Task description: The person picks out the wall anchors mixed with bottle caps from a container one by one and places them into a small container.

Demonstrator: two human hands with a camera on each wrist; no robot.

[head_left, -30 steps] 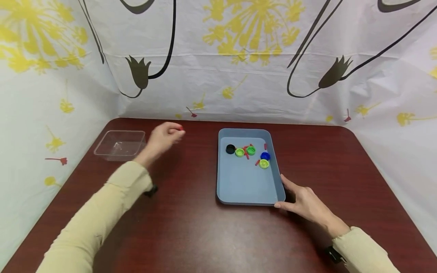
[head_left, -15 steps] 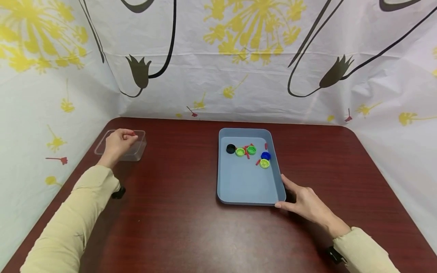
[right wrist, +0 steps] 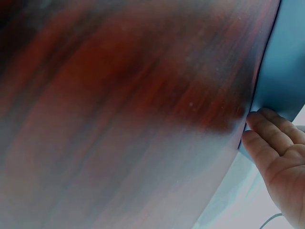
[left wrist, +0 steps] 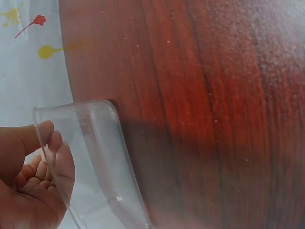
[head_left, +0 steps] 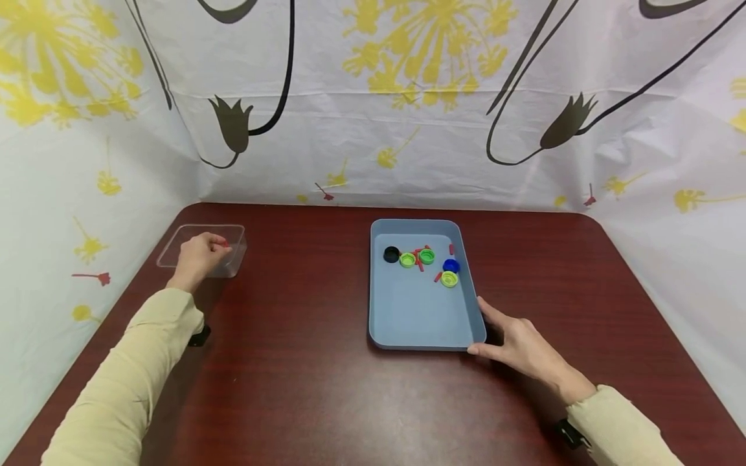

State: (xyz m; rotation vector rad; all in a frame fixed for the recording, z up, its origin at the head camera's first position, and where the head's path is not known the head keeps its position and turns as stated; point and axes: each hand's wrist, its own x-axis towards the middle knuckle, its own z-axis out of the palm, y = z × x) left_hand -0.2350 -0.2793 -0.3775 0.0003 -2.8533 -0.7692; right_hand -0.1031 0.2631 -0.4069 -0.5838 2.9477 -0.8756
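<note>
On the far left of the counter (head_left: pixel 303 298): one box (head_left: pixel 236 256), clear, mouth upward. Over it, left hand (head_left: pixel 201 256), thumb and fingertips together, clamped on a red piece (head_left: pixel 224 244); whether the fingertips reach below the rim, I cannot tell. So small a piece, I judge, calls for a fingertip pinch rather than a fist.

Right of middle, well apart from the box: one tray (head_left: pixel 419 317), blue-grey, low-walled, long sides running near to far. At its near right corner, right hand (head_left: pixel 521 343), thumb at the near wall, fingers fairly straight along the right wall, thumb and fingers spread apart with the corner between. I take this for steadying, the tray looking light enough to slide.

Within the tray, far half, left to right in a loose row: black cap (head_left: pixel 392 254), lime cap (head_left: pixel 408 260), green cap (head_left: pixel 427 256). Red rods (head_left: pixel 421 266) between and about the last two, too crowded to count. By the right wall: blue cap (head_left: pixel 451 266), with second lime cap (head_left: pixel 449 279) just on its near side. All loose; the raised walls presumably keep them from straying.

Behind and at both sides: cloth (head_left: pixel 326 155), white, flower-printed, apparently a screen.
</note>
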